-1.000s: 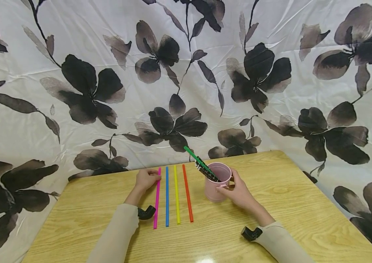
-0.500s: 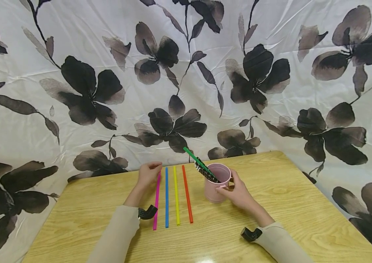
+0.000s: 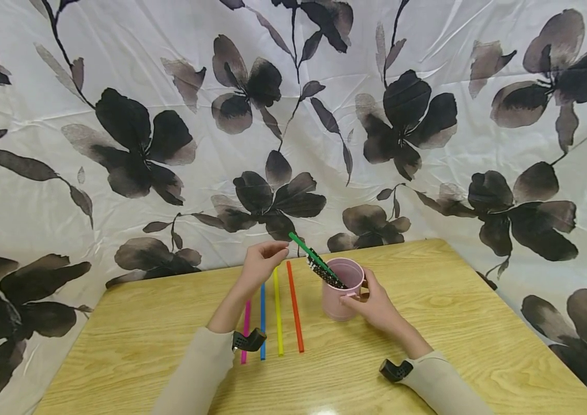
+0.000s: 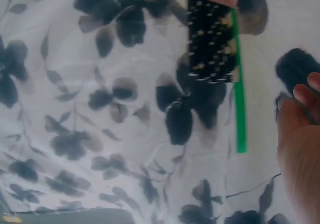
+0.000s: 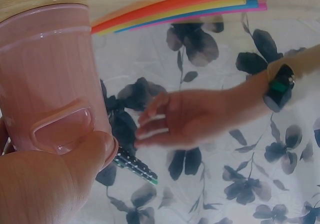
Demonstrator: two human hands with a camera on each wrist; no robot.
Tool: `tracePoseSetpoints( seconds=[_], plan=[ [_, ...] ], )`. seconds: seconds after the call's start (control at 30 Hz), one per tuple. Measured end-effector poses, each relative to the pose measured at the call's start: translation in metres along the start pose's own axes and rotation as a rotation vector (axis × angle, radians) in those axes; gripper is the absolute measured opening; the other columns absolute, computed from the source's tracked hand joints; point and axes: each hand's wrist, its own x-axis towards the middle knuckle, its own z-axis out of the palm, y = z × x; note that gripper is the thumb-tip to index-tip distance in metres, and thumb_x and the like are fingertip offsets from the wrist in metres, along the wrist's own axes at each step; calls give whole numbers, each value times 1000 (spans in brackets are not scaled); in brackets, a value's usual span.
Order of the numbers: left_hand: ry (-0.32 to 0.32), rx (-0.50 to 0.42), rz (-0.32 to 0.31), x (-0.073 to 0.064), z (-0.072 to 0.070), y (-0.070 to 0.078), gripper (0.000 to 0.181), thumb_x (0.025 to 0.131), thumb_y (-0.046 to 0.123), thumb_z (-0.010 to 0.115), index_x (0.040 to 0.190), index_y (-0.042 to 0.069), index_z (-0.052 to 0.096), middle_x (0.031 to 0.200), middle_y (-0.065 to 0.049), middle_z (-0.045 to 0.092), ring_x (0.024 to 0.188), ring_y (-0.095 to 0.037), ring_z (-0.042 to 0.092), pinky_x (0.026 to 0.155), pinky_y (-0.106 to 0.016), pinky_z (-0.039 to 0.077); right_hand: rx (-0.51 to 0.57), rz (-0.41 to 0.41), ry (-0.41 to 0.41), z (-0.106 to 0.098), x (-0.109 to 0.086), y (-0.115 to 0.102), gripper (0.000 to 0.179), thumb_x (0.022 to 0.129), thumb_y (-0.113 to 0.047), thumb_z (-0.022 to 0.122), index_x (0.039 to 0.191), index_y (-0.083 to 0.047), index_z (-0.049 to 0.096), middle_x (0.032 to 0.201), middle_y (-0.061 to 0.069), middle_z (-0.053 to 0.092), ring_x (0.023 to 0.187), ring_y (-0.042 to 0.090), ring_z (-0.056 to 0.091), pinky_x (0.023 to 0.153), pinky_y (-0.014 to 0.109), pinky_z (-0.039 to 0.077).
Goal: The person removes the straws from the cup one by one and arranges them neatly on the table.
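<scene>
My right hand (image 3: 379, 302) holds the pink cup (image 3: 336, 305) by its side and handle. In the cup leans a green straw (image 3: 300, 242), alongside a black bundle with white dots (image 4: 212, 44), whose exact kind I cannot tell. In the head view my left hand (image 3: 259, 260) is raised near the top of the green straw, apart from it, its fingers loosely bent and holding nothing. Below it on the table lie a magenta straw (image 3: 247, 314), partly hidden by the arm, a blue straw (image 3: 263, 314), a yellow straw (image 3: 278, 317) and a red straw (image 3: 296, 311).
The wooden table (image 3: 132, 334) runs back to a white cloth (image 3: 324, 202) printed with dark flowers. Black wrist cameras sit on both sleeves; the left camera (image 3: 250, 340) hangs over the magenta and blue straws.
My left hand has left the far end of the magenta straw, risen and moved right toward the green straw. The right hand and cup stay in place.
</scene>
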Motion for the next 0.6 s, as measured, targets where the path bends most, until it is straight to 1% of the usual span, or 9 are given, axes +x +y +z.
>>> tracePoseSetpoints(
  seconds=[0.07, 0.13, 0.17, 0.23, 0.33, 0.37, 0.47, 0.6],
  plan=[
    [-16, 1, 27, -1, 5, 7, 22, 84, 7, 60, 104, -2, 62, 94, -19, 61, 81, -24, 57, 67, -26, 48, 4, 3, -7, -1, -1, -9, 78, 74, -29, 72, 134, -8, 27, 120, 15, 43, 101, 26, 45, 78, 35, 46],
    [-28, 3, 46, 0, 9, 8, 22, 83, 7, 61, 104, -1, 62, 94, -16, 62, 81, -22, 58, 69, -27, 49, 15, 9, -8, -2, -3, -18, 77, 74, -24, 72, 134, -5, 27, 120, 18, 43, 100, 27, 45, 78, 38, 46],
    [-28, 5, 51, 0, 11, 8, 23, 83, 9, 62, 104, 1, 63, 94, -13, 62, 81, -21, 59, 69, -28, 49, 18, 11, -9, -2, -4, -21, 77, 74, -22, 72, 134, -4, 26, 120, 20, 43, 100, 28, 45, 79, 40, 45],
    [-24, 14, 60, 2, 15, 6, 22, 82, 13, 63, 103, 5, 64, 93, -7, 63, 81, -18, 60, 70, -29, 50, 8, 19, -9, -3, -4, -25, 77, 75, -21, 72, 134, -4, 26, 120, 20, 42, 100, 27, 45, 79, 39, 46],
    [-20, 24, 80, 3, 20, 1, 21, 81, 20, 65, 99, 11, 66, 91, -2, 64, 80, -17, 60, 69, -32, 49, 5, 24, -14, -3, -5, -27, 76, 75, -21, 71, 134, -4, 26, 121, 20, 42, 101, 27, 45, 79, 36, 46],
    [-19, 22, 86, 3, 22, 2, 20, 80, 21, 66, 98, 12, 66, 90, -1, 64, 79, -17, 61, 69, -32, 49, 6, 24, -15, -3, -4, -26, 76, 75, -21, 71, 134, -4, 26, 121, 20, 42, 101, 27, 45, 79, 35, 46],
    [-19, 10, 106, 3, 26, 5, 18, 79, 21, 67, 94, 10, 66, 87, -3, 64, 78, -18, 61, 68, -32, 50, 12, 22, -16, -3, -4, -25, 76, 75, -21, 71, 134, -4, 26, 120, 21, 43, 101, 28, 45, 78, 33, 47],
    [-43, -25, 119, 1, 31, 19, 15, 78, 13, 68, 90, 4, 66, 87, -8, 65, 76, -21, 61, 67, -31, 51, 12, 12, -13, -2, -4, -23, 76, 75, -22, 71, 134, -4, 27, 120, 20, 43, 101, 29, 45, 78, 34, 47]
  ],
)
